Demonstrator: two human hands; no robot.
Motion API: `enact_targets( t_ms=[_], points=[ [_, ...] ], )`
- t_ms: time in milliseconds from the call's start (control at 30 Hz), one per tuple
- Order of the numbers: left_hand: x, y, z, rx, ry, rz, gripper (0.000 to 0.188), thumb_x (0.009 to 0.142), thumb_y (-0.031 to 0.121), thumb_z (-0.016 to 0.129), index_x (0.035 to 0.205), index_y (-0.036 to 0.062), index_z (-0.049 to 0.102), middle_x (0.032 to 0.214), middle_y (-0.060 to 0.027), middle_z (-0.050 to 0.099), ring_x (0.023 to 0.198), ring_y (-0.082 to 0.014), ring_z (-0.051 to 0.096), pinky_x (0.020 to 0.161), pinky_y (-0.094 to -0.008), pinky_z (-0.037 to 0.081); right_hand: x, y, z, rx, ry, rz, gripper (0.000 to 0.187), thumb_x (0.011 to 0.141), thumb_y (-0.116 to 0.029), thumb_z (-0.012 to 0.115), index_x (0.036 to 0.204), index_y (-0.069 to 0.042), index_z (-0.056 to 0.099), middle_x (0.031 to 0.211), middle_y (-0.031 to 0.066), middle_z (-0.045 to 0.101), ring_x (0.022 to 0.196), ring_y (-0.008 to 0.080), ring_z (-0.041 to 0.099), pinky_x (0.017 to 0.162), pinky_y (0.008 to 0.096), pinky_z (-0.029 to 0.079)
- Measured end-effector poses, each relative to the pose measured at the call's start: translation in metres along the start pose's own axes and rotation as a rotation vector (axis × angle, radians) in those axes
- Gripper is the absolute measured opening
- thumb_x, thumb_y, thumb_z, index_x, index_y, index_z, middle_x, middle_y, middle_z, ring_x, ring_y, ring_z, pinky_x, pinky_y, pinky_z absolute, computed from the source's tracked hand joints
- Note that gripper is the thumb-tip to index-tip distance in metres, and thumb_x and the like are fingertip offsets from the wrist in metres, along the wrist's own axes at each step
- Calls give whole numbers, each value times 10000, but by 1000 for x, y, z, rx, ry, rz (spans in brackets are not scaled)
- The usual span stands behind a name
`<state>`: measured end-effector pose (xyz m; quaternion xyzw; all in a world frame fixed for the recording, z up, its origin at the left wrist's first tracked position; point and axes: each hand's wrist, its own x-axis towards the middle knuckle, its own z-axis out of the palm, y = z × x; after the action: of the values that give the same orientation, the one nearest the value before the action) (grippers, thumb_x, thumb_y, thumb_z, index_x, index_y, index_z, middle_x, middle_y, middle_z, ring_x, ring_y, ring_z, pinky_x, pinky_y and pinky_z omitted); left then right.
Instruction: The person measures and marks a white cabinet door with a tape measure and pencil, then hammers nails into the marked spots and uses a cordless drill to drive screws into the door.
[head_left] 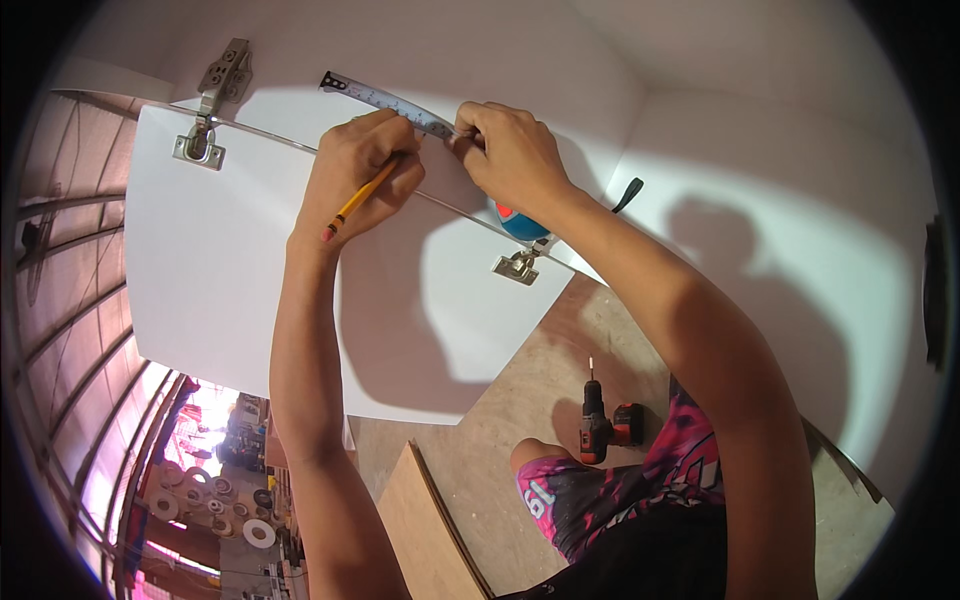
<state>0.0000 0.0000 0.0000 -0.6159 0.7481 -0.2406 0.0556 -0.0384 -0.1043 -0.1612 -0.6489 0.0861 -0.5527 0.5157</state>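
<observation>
My left hand (368,172) is closed around a yellow pencil (362,200), its eraser end toward my wrist and its tip hidden by my fingers. Close beside it, my right hand (512,150) pinches the blade of a tape measure (385,100). That blade runs out to the left across the white panel, with its metal hook at the far end. Partly covered by my right wrist is the tape's blue case (520,224). Both hands are over the seam between a white cabinet panel (420,40) and a white door (220,270).
Metal hinges join door and cabinet, one at the upper left (202,145) and another near my right forearm (517,266). A cordless drill (596,430) stands on the concrete floor (530,390) near my leg. A wooden board (430,530) lies below; rolls of tape (200,490) are at lower left.
</observation>
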Motion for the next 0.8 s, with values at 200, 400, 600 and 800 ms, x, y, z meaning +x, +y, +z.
enact_targets(
  t_ms=[200,400,600,800],
  points=[
    [-1,-2,1,15,2,-9,126,670,-45,602,662,16,491,635,-58,528,551,-172,502,516,-330,403,1,0,1,-4,13,-8,85,858,-128,630,881,-51,658,860,114,692,803,320,669,724,449,521],
    [-1,-2,1,24,12,7,122,671,-38,603,661,14,493,628,-60,523,548,-174,499,512,-332,400,1,0,1,-12,12,-10,83,854,-128,632,879,-53,656,862,111,692,813,319,668,730,449,521],
    [0,-2,2,22,18,12,115,666,-40,603,666,10,500,623,-65,515,544,-180,497,510,-336,396,1,0,0,-16,2,0,83,854,-130,633,880,-54,656,859,107,690,820,316,667,732,449,520],
    [0,-2,3,28,22,15,122,661,-49,603,665,7,495,628,-66,517,546,-182,496,513,-335,399,1,0,0,-9,7,-8,84,854,-127,629,881,-52,657,860,107,689,812,317,667,728,450,522]
  ],
)
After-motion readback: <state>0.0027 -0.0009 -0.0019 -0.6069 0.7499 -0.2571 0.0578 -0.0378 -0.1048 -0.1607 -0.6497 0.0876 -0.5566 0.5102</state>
